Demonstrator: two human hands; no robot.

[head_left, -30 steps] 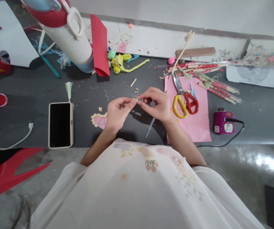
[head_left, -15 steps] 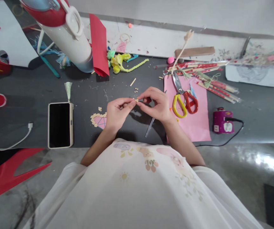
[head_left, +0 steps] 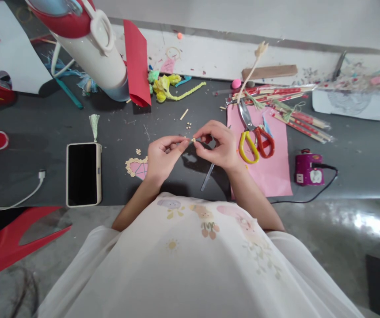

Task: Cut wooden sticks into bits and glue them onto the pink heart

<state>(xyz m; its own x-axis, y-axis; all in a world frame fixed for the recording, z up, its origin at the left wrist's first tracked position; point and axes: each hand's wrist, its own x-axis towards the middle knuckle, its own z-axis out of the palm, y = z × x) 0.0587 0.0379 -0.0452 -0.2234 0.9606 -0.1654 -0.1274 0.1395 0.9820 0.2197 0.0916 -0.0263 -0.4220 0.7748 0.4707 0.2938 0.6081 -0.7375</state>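
Note:
Above the dark table my right hand (head_left: 218,143) pinches a tiny beige flower-shaped cluster (head_left: 194,140) between thumb and index finger. My left hand (head_left: 165,157) is closed in a pinch just beside it; a pale speck shows at its fingertips, too small to name. Partly behind my left wrist lies a pink heart (head_left: 140,168) edged with beige pieces and crossed by dark lines. Another beige cluster (head_left: 138,152) rests above the heart. Several small beige bits (head_left: 188,125) and a short thin stick (head_left: 184,114) lie beyond my hands.
Scissors (head_left: 257,143) with yellow and red handles lie on pink paper (head_left: 276,176) at the right. A phone (head_left: 83,174) is at the left, with a tall bottle (head_left: 93,53) behind it. A clear strip (head_left: 207,177) lies below my right hand. Wrapped sticks (head_left: 304,119) and a purple box (head_left: 309,168) stand farther right.
My right hand has moved slightly right with the beige cluster, opening a small gap from my left fingertips. My left hand has hardly moved.

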